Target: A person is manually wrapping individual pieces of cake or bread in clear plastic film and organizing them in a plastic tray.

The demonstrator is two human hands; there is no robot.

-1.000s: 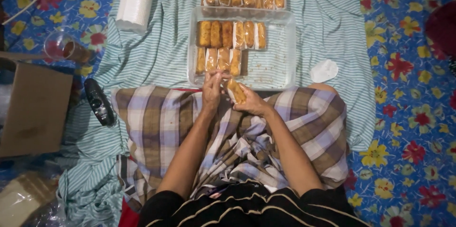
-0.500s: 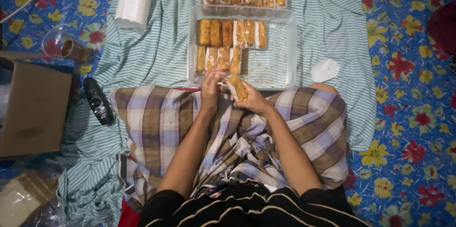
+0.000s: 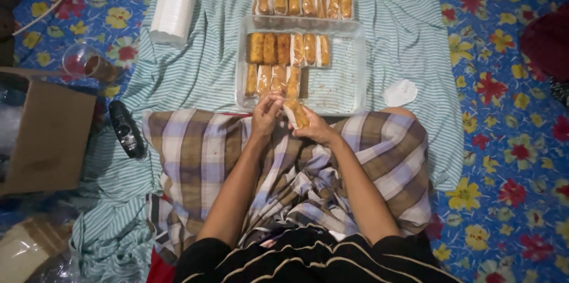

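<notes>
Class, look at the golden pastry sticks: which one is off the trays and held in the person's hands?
The pastry stick held between the left hand and right hand above the lap; all the others lie in rows in the clear tray.

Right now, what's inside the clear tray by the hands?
The clear tray holds golden fried rolls in two rows at its left side, some in clear wrap. The right part shows only crumbs. Anything under the rolls is hidden.

Both forearms reach forward — left hand (image 3: 265, 118) and right hand (image 3: 313, 129) meet, fingers curled.
</notes>
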